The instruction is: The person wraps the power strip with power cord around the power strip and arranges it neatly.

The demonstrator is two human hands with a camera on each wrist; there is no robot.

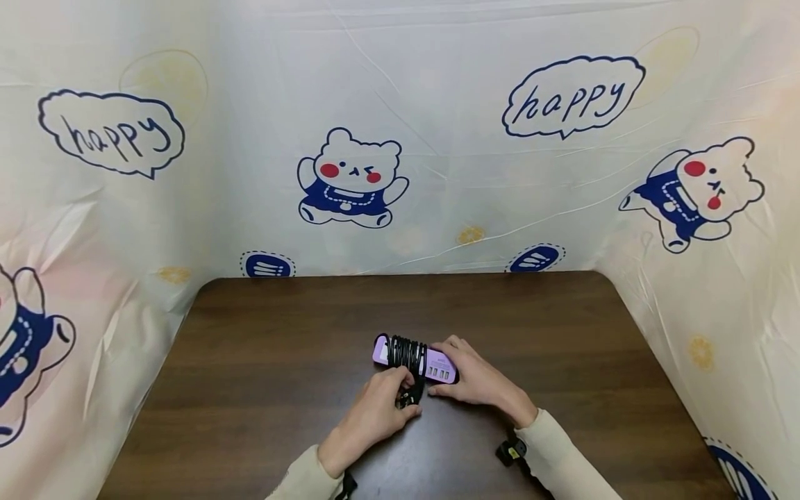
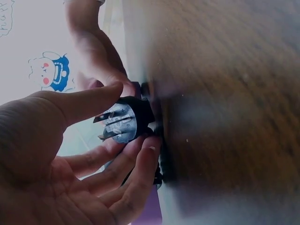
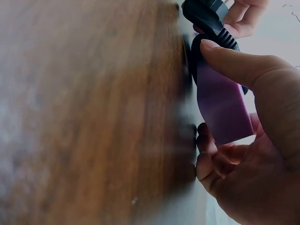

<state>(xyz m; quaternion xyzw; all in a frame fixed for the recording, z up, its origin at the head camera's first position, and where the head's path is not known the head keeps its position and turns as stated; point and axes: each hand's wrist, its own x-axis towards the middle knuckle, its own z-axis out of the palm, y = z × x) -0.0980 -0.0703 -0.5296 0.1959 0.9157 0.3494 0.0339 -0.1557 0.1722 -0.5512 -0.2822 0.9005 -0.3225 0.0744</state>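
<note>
A purple power strip [image 1: 441,367] with several USB ports lies on the table, its black cord [image 1: 405,353] wound around its middle. In the head view, my right hand [image 1: 476,377] grips the strip's right end. The right wrist view has the thumb [image 3: 229,61] along one side of the purple casing [image 3: 222,103] and fingers on the other. My left hand [image 1: 373,411] holds the black three-pin plug [image 2: 123,123] just in front of the strip. Its prongs face the left palm, with the thumb above and the fingertips below.
The brown wooden table [image 1: 262,361] spans the space beneath both hands. A pale curtain [image 1: 450,173] with printed bears and lettering surrounds it at the back and sides. A small black camera [image 1: 511,451] is strapped at the right wrist.
</note>
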